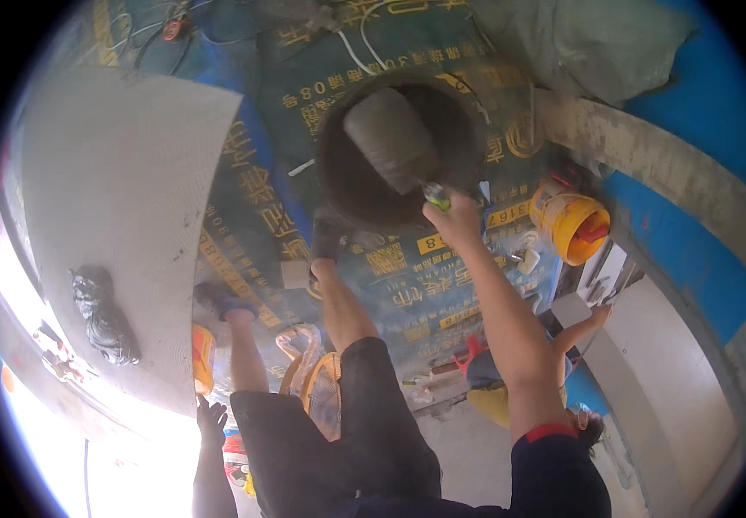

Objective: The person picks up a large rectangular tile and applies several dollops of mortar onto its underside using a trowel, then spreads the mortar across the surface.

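Right hand (456, 217) clasped trowel (387, 136) over tub (338, 173), 12 o'clock | left hand (211, 417) — near board (135, 207), between 7 and 8, grip unclear | bucket (568, 226) stood at 3

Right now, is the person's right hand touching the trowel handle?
Touching: the head view shows the right hand gripping the trowel handle.

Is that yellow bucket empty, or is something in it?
Not empty: inside the yellow bucket, something red shows through its open top.
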`<control>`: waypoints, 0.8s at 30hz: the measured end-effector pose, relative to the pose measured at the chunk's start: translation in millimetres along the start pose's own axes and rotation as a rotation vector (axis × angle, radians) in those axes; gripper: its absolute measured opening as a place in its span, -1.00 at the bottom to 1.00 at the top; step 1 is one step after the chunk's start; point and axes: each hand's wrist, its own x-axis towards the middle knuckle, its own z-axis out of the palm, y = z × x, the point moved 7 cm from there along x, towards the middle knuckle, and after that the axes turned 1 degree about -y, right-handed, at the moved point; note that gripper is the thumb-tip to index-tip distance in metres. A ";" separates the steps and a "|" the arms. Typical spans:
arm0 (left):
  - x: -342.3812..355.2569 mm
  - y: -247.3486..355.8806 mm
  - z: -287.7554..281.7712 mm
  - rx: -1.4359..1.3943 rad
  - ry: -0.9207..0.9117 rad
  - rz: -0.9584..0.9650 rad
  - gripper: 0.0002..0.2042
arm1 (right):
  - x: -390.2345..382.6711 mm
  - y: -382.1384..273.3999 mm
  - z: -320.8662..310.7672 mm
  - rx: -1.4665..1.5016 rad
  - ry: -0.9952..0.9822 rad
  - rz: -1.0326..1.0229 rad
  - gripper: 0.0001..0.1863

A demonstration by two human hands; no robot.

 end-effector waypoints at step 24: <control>137.4 -128.0 -128.4 -0.611 0.047 -0.158 -0.52 | -221.1 -354.0 194.2 -0.109 -0.304 -0.402 -0.79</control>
